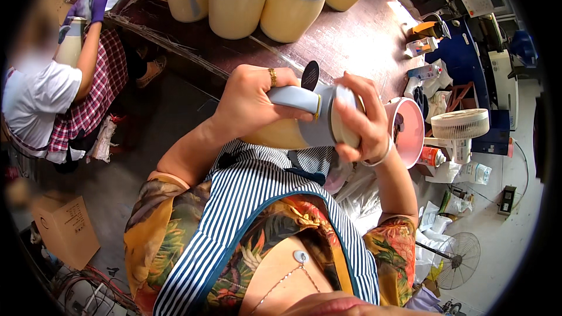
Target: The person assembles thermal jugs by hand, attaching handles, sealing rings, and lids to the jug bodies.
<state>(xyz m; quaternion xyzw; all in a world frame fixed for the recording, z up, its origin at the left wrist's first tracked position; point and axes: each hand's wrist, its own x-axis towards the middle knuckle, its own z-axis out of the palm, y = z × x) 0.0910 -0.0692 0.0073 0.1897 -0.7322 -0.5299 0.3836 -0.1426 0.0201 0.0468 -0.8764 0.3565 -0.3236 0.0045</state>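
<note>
A cream thermos jug (275, 135) with a grey collar lies tipped on its side in front of my apron, its lid end pointing right. My left hand (252, 96) is wrapped round its grey handle (295, 99). Over the lid (345, 122) at the right end, the fingers of my right hand (366, 118) are curled, slightly blurred. A black oval tag (310, 75) stands up by the handle. The underside of the jug is partly hidden behind my left forearm and hand.
Several similar jugs (237, 6) stand on the dark red table (351, 41) ahead. To the right are a pink bucket (410, 131), a white fan (459, 124) and a spray can (424, 72). At left a person in purple gloves (99, 4) handles another jug; a cardboard box (65, 231) sits below.
</note>
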